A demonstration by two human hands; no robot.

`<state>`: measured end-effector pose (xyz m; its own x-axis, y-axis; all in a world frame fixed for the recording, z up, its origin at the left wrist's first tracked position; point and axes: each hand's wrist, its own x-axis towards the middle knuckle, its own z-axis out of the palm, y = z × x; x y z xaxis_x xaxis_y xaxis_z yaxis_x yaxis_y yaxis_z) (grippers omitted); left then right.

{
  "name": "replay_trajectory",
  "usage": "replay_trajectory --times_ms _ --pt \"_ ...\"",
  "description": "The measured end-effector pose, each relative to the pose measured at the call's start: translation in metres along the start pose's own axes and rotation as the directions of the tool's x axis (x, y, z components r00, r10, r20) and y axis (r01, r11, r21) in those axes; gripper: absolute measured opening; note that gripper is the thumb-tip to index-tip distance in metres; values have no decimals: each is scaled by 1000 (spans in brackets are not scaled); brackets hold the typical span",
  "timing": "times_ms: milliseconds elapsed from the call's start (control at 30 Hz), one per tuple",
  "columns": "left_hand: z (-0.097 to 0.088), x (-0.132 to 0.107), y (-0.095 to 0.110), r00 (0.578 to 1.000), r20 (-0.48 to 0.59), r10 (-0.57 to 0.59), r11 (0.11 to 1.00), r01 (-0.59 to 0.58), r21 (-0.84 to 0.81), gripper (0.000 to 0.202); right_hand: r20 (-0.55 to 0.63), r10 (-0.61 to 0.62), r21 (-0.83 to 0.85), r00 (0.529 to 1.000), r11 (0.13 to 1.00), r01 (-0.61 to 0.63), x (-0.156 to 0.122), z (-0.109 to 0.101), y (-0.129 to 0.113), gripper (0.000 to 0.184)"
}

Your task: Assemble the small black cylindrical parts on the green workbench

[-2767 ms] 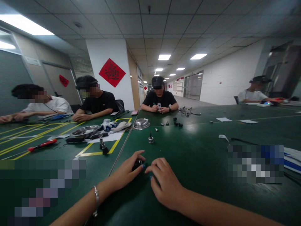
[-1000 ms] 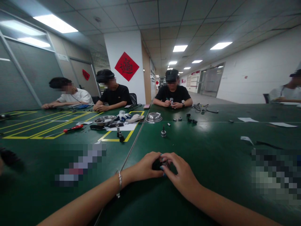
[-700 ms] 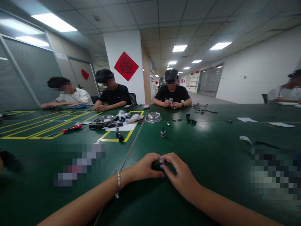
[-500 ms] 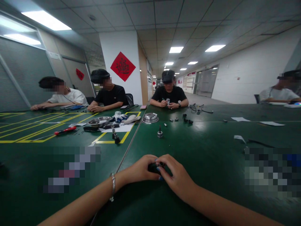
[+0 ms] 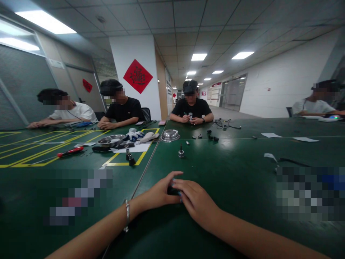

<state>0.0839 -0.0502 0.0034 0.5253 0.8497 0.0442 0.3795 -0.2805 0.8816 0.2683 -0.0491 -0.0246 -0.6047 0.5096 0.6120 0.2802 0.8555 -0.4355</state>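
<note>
My left hand [image 5: 159, 190], with a bracelet [image 5: 126, 215] on its wrist, curls around a small black part [image 5: 172, 190] above the green table. Its index finger is raised and stretched out. My right hand [image 5: 198, 199] meets it from the other side, with fingers closed over the same part and touching the left fingertips. Most of that part is hidden by the fingers, so its kind cannot be made out. Straight ahead of the hands stands a round metal piece with a dark upright stem [image 5: 181, 153].
An upturned metal bowl [image 5: 170, 135] sits farther back. Leftward are a red-handled screwdriver [image 5: 70, 151], black fittings [image 5: 131, 160], gloves [image 5: 148, 137] and another metal bowl [image 5: 105, 139]. Small black parts [image 5: 215, 138] lie ahead to the right. Several people sit around the table [image 5: 237, 172].
My left index finger has lifted and straightened. The right fingers have moved over the part, covering its metallic end. The whole view has shifted slightly.
</note>
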Motion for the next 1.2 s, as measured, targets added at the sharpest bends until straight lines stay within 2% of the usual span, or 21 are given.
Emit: replay_trajectory --times_ms 233,400,533,667,800,933,1067,1200 --pt "2 0 -6 994 -86 63 997 -59 50 85 -13 22 -91 1000 996 -23 2 -1 -3 43" --pt "2 2 -11 988 -59 142 989 -140 42 79 -82 101 -153 991 982 -113 -2 1 -4 47" --pt "0 4 -15 979 -111 170 978 -153 145 72 -126 150 -141 981 976 -167 -3 0 -7 47" --pt "-9 6 -20 958 -215 190 931 -107 349 48 -77 172 -122 982 976 -180 -2 -3 -10 49" --pt "-27 7 -27 936 -255 241 811 -50 583 34 -16 189 -123 982 974 -189 -2 -5 -12 45" --pt "-44 5 -33 903 -314 293 591 87 802 34 1 187 -170 982 968 -184 -2 -5 -14 41" --pt "-57 2 -39 854 -398 334 402 253 880 34 7 178 -170 984 970 -174 -3 -5 -14 40" --pt "-75 -2 -48 813 -458 360 277 376 884 32 36 163 -161 986 975 -155 -3 -6 -14 39"
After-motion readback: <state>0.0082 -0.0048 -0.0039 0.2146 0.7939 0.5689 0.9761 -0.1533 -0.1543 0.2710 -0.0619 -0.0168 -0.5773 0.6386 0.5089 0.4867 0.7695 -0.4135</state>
